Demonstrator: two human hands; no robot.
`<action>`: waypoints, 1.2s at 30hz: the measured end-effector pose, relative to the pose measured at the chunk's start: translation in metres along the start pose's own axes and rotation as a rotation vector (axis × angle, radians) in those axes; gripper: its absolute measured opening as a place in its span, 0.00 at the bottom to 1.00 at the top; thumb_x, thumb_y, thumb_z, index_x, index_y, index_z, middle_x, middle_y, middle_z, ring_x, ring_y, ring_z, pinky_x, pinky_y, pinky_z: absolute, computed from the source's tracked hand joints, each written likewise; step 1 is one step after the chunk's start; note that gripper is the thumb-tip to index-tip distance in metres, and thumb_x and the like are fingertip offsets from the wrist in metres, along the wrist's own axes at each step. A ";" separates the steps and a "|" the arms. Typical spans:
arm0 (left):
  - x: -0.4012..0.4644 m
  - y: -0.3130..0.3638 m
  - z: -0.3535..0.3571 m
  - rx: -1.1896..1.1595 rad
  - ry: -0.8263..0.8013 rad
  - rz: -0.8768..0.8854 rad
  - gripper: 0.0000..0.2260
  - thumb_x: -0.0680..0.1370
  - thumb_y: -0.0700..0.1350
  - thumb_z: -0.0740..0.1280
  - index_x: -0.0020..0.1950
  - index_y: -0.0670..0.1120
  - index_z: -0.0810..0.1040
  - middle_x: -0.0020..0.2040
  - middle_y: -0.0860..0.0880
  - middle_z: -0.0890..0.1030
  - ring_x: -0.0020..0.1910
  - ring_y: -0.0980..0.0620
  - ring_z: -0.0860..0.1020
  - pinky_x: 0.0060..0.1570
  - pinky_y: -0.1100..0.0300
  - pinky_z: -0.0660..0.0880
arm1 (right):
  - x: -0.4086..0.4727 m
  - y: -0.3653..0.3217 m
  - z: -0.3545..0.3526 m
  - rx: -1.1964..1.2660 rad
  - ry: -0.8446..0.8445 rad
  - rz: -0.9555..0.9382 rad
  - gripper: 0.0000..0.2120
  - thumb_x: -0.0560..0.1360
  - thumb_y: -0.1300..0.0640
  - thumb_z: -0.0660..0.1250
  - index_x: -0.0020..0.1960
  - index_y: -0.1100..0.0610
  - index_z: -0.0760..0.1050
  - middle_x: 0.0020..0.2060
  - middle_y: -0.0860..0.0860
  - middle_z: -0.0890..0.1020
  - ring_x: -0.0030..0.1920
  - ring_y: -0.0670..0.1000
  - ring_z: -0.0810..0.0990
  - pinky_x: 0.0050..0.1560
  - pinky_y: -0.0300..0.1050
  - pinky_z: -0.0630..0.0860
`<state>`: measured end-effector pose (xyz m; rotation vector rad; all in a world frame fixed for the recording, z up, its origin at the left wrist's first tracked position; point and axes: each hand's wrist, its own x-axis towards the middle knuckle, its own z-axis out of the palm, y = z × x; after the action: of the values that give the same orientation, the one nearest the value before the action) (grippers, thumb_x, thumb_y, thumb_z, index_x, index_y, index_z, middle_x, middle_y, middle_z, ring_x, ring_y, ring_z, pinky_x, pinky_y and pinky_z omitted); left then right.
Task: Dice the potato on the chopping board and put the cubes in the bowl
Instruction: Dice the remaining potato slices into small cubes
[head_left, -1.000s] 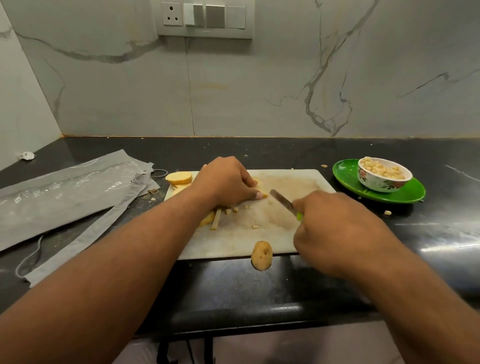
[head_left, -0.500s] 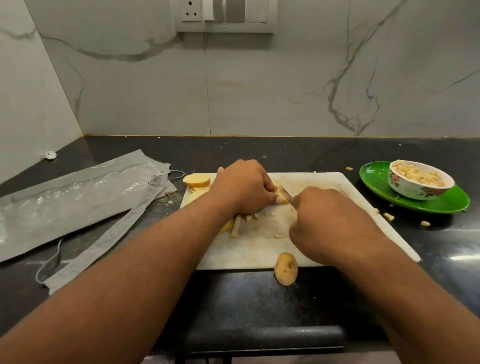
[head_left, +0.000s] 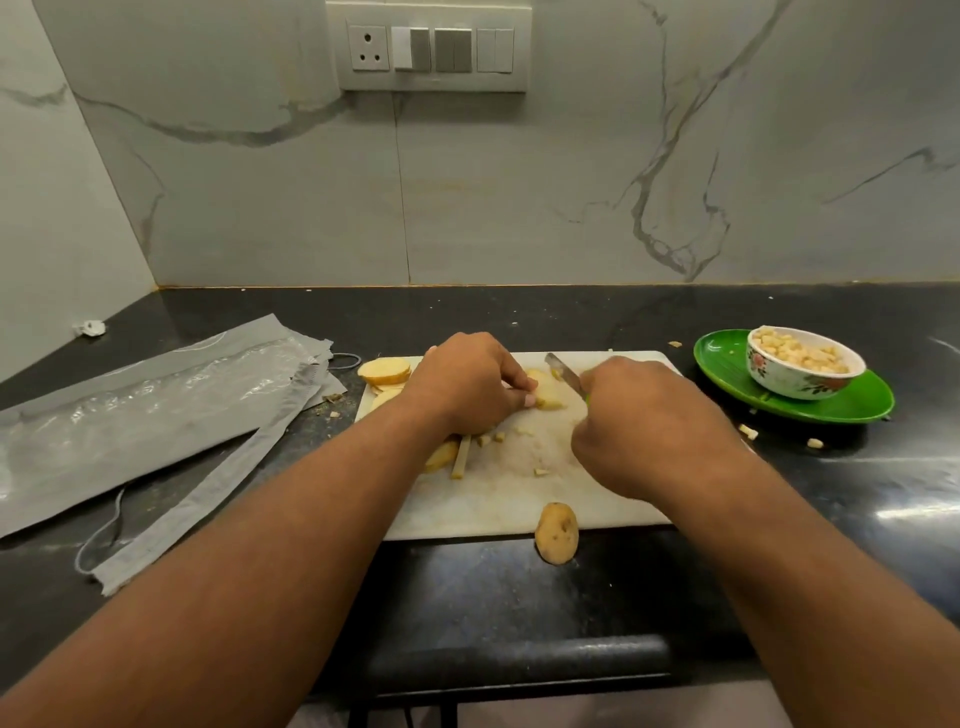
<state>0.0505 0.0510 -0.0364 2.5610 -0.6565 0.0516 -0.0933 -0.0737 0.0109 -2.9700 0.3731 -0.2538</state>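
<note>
Frame centre, chopping board (head_left: 498, 506): left hand (head_left: 467, 387) pinching potato slice (head_left: 546, 392); right hand (head_left: 641, 415) clenched round knife (head_left: 563, 371). Bowl (head_left: 802, 369) right. Risks: fingertip nick, cubes skittering onto counter (head_left: 493, 587).

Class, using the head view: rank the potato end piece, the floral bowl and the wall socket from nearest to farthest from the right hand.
From the right hand:
1. Potato end piece, at the board's near edge.
2. Floral bowl, on the green plate to the right.
3. Wall socket, high on the wall.

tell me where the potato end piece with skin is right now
In the head view, the potato end piece lies at the near edge of the chopping board, half on the black counter, between the forearms.
</note>
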 end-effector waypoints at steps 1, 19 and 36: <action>0.000 0.000 0.000 -0.006 0.009 -0.004 0.07 0.75 0.58 0.76 0.52 0.59 0.88 0.56 0.58 0.86 0.57 0.54 0.79 0.69 0.45 0.73 | 0.007 -0.003 0.004 0.001 0.003 -0.012 0.11 0.75 0.55 0.64 0.57 0.53 0.76 0.38 0.48 0.72 0.40 0.50 0.73 0.37 0.44 0.70; -0.001 0.003 0.001 -0.053 0.045 -0.012 0.07 0.75 0.55 0.78 0.50 0.56 0.88 0.46 0.57 0.86 0.46 0.57 0.80 0.57 0.51 0.81 | -0.039 0.003 0.023 0.071 -0.095 -0.001 0.20 0.73 0.54 0.63 0.65 0.50 0.73 0.52 0.51 0.77 0.48 0.54 0.73 0.43 0.46 0.68; 0.001 0.000 0.004 -0.057 0.058 -0.053 0.05 0.74 0.54 0.78 0.39 0.58 0.86 0.39 0.60 0.84 0.47 0.55 0.81 0.64 0.40 0.77 | 0.009 -0.018 0.040 0.052 0.032 -0.037 0.15 0.77 0.56 0.62 0.63 0.52 0.73 0.43 0.49 0.72 0.38 0.48 0.70 0.32 0.40 0.63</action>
<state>0.0507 0.0484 -0.0399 2.5110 -0.5601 0.0883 -0.0735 -0.0543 -0.0243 -2.9268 0.3102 -0.3100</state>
